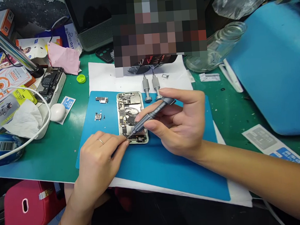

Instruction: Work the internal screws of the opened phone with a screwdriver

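An opened smartphone (122, 109) lies on a blue mat (185, 171), its circuit boards and inner parts bare. My right hand (184, 123) grips a dark grey precision screwdriver (153, 113), slanted so that its tip meets the phone's lower left area. At that same lower edge is my left hand (102, 160), thumb and forefinger pinched together near the screwdriver tip. Whatever lies between those fingertips is too small to make out. Left of the phone rest a metal bracket piece (102, 100), a small camera-like module (98, 116) and several tiny screws.
Two grey screwdrivers (146, 87) stand beyond the phone, beside a SIM tray (165, 76). A glass jar (212, 50) leans at the back right, near white tweezers (231, 76). Another opened phone (51, 81), boxes and a white cable (42, 99) crowd the left.
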`<state>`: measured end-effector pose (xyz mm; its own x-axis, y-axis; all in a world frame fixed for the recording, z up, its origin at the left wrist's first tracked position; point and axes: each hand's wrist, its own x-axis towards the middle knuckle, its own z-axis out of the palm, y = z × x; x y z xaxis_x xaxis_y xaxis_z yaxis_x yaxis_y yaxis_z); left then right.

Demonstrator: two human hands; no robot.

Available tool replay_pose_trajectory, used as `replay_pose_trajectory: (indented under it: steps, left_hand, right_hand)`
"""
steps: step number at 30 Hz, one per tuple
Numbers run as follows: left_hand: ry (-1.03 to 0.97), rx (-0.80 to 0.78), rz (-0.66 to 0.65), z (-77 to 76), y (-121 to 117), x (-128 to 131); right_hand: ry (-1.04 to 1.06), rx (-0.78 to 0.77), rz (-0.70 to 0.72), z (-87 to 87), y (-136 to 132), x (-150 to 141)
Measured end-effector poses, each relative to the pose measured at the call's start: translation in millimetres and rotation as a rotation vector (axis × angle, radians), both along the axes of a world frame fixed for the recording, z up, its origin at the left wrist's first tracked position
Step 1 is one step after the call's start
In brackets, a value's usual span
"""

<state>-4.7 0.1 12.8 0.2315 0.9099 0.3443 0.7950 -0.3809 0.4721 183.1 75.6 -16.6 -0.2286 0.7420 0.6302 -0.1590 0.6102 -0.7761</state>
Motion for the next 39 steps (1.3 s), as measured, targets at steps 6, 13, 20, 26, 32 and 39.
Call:
replay_pose_trajectory:
  steps: [6, 13, 20, 26, 32, 39]
  left_hand:
    - [0.007, -0.003, 0.006, 0.7, -0.5, -0.1]
    - [0.024, -0.010, 0.007, 1.0, -0.8, 0.1]
    - [0.023, -0.008, 0.034, 2.5, -1.7, -1.0]
    - [0.005, -0.037, 0.111, 4.1, -4.9, -1.5]
    - [0.028, -0.105, 0.162, 0.7, -17.9, 6.7]
    - [0.060, -0.095, 0.183, -13.2, -36.1, 16.2]
  right_hand:
    - [-0.012, -0.011, -0.001, -0.5, -0.4, 0.7]
    - [0.027, -0.029, 0.039, -1.9, 0.4, -0.7]
    - [0.036, -0.048, 0.046, -2.5, 0.5, -1.0]
    - [0.022, -0.037, -0.007, -0.3, 0.3, -0.3]
    - [-0.009, 0.014, -0.044, -1.8, 0.4, -1.2]
    - [-0.086, 0.168, -0.101, 9.7, 1.9, 3.7]
